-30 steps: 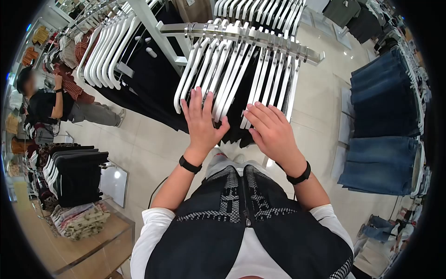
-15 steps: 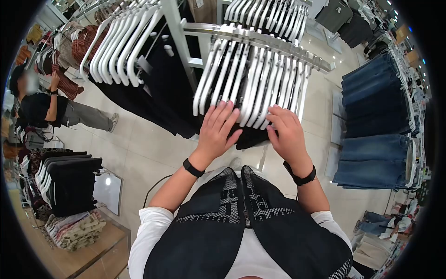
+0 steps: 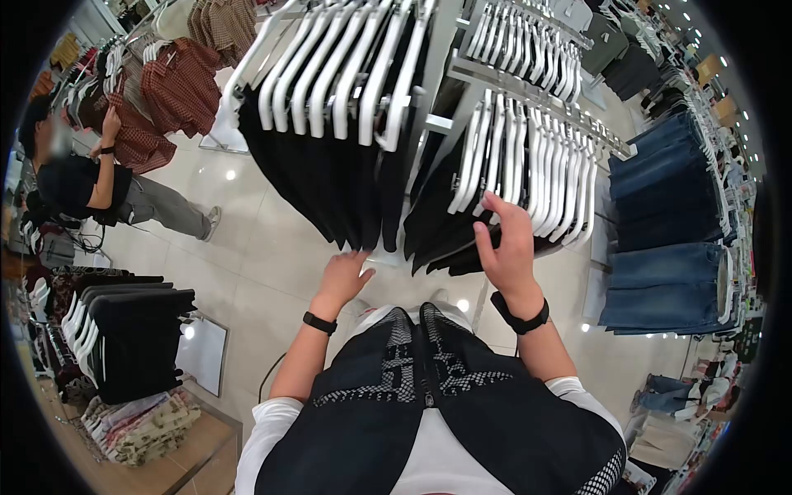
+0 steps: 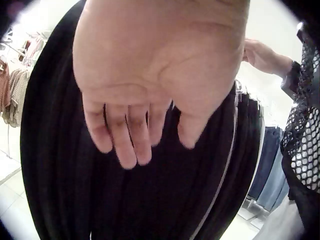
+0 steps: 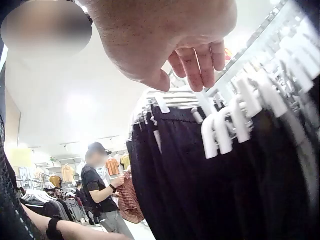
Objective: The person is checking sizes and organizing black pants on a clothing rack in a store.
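Note:
Black garments hang from white hangers on the nearer rack. The left hand is at their lower edge, its fingers spread and relaxed; in the left wrist view the hand hangs in front of the black cloth, and contact cannot be told. The right hand is held at the ends of the white hangers on the right rack, fingers slightly bent. In the right wrist view that hand is above black garments and hanger ends, gripping nothing visible.
Another person stands at the left by checked red clothes. Folded dark garments hang over a wooden table at lower left. Blue denim hangs along the right side. A metal rail crosses the right rack.
The racks have shifted right and come closer in the head view. The left hand has left the right rack's hangers and lowered to the nearer black garments; the right hand remains by the right rack.

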`<state>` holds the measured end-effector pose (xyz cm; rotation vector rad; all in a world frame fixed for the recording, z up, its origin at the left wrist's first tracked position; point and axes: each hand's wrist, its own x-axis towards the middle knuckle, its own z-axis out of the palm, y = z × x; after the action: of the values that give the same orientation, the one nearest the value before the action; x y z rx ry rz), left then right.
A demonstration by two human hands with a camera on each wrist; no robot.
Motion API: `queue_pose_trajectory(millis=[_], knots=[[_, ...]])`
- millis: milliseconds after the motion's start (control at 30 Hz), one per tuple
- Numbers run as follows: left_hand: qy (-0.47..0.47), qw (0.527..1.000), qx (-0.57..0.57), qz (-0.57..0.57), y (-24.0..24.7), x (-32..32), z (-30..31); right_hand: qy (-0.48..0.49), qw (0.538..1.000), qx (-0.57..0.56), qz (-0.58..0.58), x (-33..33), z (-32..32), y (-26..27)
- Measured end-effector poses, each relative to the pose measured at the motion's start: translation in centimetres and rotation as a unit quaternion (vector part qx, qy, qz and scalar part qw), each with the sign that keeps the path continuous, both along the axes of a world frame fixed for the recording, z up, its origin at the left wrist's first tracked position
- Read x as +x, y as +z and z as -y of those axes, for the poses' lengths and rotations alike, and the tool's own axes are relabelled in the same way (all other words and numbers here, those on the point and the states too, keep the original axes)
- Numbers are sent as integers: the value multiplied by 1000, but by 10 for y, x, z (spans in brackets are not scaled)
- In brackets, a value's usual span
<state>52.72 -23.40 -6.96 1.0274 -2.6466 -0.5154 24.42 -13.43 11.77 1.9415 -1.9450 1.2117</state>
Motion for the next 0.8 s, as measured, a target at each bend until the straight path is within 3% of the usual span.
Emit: queue_pose_trajectory(millis=[100,233,333,433,533,633,667,767,800], knots=[[42,969,242,-36,-8,26,10,23,1000,13,-4,30,21,4],[131,951,218,-176,12,44,29,11,999,31,-5,53,34,2],[216,905,194,-312,25,48,60,4,999,47,-1,56,42,-3],[307,858,119,-393,34,54,104,11,998,55,16,56,56,-4],[333,831,-32,-444,61,39,147,31,998,47,18,57,74,-4],[278,865,32,-416,76,44,189,59,995,43,72,62,94,-9],[266,850,192,-413,83,49,195,63,994,44,77,63,101,-11],[331,774,199,-502,64,68,221,52,994,46,90,62,117,-17],[346,776,159,-502,71,71,223,43,993,47,102,60,121,-22]])
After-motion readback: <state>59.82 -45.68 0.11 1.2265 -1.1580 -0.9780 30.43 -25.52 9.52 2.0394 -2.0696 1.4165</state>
